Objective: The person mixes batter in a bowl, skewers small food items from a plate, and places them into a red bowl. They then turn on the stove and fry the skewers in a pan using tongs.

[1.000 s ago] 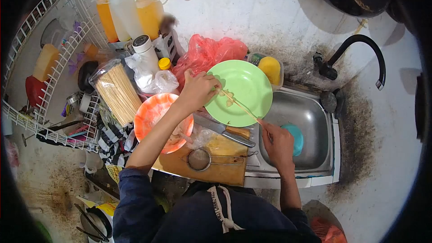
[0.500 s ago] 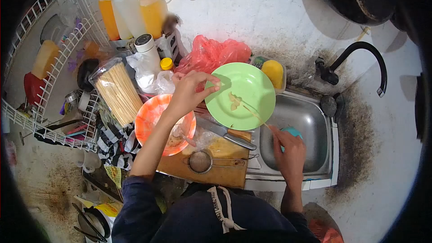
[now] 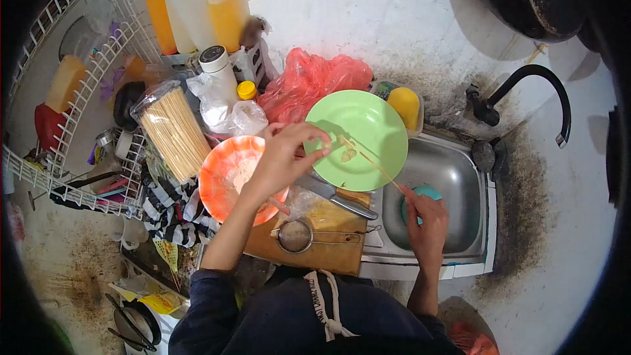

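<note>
My right hand (image 3: pixel 427 220) pinches the lower end of a thin wooden skewer (image 3: pixel 376 166), which slants up and left over a light green plate (image 3: pixel 384 115). Pale food pieces (image 3: pixel 348 155) show on the plate beside the skewer's upper end. My left hand (image 3: pixel 289 158) is at the plate's left rim, its thumb and forefinger curled together in a pinch; what they hold, if anything, I cannot tell. Beneath the left wrist stands an orange-and-white bowl (image 3: pixel 211 174) with pale contents, partly hidden by the arm.
A knife (image 3: pixel 355 207) and small strainer (image 3: pixel 296 236) lie on the wooden board (image 3: pixel 263 250). Right of it is a metal sink (image 3: pixel 453 164) under a black faucet (image 3: pixel 536 72). Bagged skewers (image 3: pixel 169 135), a red plastic bag (image 3: pixel 315 79) and a dish rack (image 3: pixel 82 112) surround the left side.
My left hand has moved slightly down and right, toward the skewer's upper end. The skewer's tip has shifted a little upward relative to the food pieces. The view has shifted slightly.
</note>
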Demonstrator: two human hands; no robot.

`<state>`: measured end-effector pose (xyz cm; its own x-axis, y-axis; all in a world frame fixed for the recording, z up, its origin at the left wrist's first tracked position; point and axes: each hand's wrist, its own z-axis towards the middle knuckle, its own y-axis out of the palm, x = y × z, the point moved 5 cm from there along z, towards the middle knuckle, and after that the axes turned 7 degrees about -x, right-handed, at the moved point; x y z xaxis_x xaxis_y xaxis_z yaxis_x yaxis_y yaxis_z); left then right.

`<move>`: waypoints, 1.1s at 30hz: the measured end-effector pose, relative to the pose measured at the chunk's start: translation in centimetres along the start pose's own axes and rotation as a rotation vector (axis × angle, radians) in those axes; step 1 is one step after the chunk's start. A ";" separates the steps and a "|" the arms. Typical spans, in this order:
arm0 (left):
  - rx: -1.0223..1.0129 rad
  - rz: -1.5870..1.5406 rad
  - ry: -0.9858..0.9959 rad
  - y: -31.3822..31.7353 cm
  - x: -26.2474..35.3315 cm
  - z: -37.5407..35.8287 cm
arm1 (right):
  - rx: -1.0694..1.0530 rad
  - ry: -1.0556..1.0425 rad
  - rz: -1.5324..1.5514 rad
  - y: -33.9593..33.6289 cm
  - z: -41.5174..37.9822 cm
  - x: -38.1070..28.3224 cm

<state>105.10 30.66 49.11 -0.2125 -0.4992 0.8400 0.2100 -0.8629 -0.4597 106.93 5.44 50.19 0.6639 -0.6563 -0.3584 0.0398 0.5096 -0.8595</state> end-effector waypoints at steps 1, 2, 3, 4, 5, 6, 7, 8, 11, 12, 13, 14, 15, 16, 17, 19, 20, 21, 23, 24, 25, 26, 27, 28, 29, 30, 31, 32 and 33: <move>-0.045 0.283 0.091 0.5 1.4 -0.2 | -0.005 0.004 0.010 0.2 -0.1 0.2; -0.090 0.566 0.183 1.2 2.4 -0.3 | -0.008 0.007 0.020 0.4 -0.1 0.3; -0.110 0.518 0.191 1.8 1.7 -0.1 | -0.012 0.007 0.018 0.5 -0.2 0.4; -0.110 0.515 0.189 2.2 1.4 0.1 | -0.025 0.029 0.033 0.6 -0.4 0.6; -0.114 0.532 0.219 2.5 1.3 0.3 | -0.037 0.050 0.047 0.8 -0.5 0.7; -0.117 0.548 0.249 2.9 1.2 0.5 | -0.040 0.051 0.046 0.8 -0.6 0.8; -0.118 0.546 0.248 3.0 0.9 0.8 | -0.042 0.055 0.065 0.8 -0.7 0.9; -0.177 0.555 0.227 3.4 0.5 1.2 | -0.043 0.061 0.085 0.9 -0.8 0.9; -0.249 0.611 0.180 4.0 -0.4 1.9 | -0.035 0.069 0.088 0.6 -0.9 0.7; -0.259 0.660 0.155 4.1 -0.6 2.0 | -0.034 0.070 0.088 0.6 -1.0 0.8; -0.260 0.661 0.157 4.0 -0.6 2.1 | -0.021 0.081 0.103 0.4 -1.1 1.1; -0.243 0.672 0.140 3.8 -0.6 2.1 | -0.008 0.092 0.118 0.2 -1.2 1.4; -0.228 0.683 0.122 3.6 -0.7 2.1 | -0.006 0.094 0.119 0.1 -1.4 1.6; -0.230 0.685 0.124 3.6 -1.0 2.0 | 0.022 0.118 0.158 -0.1 -1.6 1.9; -0.149 0.691 0.222 3.4 -0.8 1.8 | 0.050 0.141 0.197 -0.2 -1.8 2.2; -0.068 0.694 0.323 2.9 0.1 1.5 | 0.041 0.176 0.232 -0.5 -1.9 2.2; -0.042 0.650 0.317 2.4 0.5 1.4 | 0.028 0.206 0.266 -0.5 -2.0 2.2; -0.015 0.607 0.310 1.9 1.1 1.3 | 0.029 0.205 0.266 -0.4 -2.1 2.1; -0.055 0.308 0.193 0.9 1.1 1.5 | 0.072 0.188 0.383 -0.2 -2.5 1.9; -0.095 0.008 0.075 0.6 0.6 1.6 | 0.073 0.185 0.385 -0.2 -2.7 1.6; -0.093 0.011 0.076 0.5 0.6 1.5 | 0.080 0.193 0.409 -0.3 -2.8 1.2; -0.032 -0.174 0.006 0.2 0.2 1.1 | 0.087 0.202 0.432 -0.4 -2.9 0.9; 0.029 -0.359 -0.062 0.1 -0.2 0.8 | 0.088 0.199 0.434 -0.3 -2.8 0.6; 0.031 -0.357 -0.062 0.1 -0.1 0.6 | 0.103 0.154 0.423 -0.4 -2.8 0.1; 0.080 -0.468 -0.024 0.1 0.1 0.5 | 0.117 0.110 0.412 -0.4 -2.8 -0.4; 0.128 -0.578 0.015 0.0 0.3 0.3 | 0.118 0.109 0.413 -0.2 -2.8 -0.7; 0.127 -0.576 0.016 0.1 0.5 0.1 | 0.160 0.067 0.428 -0.3 -2.8 -1.2; 0.154 -0.674 0.001 0.1 0.7 -0.1 | 0.202 0.025 0.441 -0.4 -2.9 -1.6; 0.180 -0.772 -0.012 0.2 0.8 -0.3 | 0.205 0.025 0.442 -0.4 -3.0 -1.9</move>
<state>104.63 30.06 49.63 -0.3505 0.2374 0.9060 0.1589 -0.9382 0.3073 103.46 4.82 50.11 0.6326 -0.3642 -0.6835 -0.0939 0.8400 -0.5344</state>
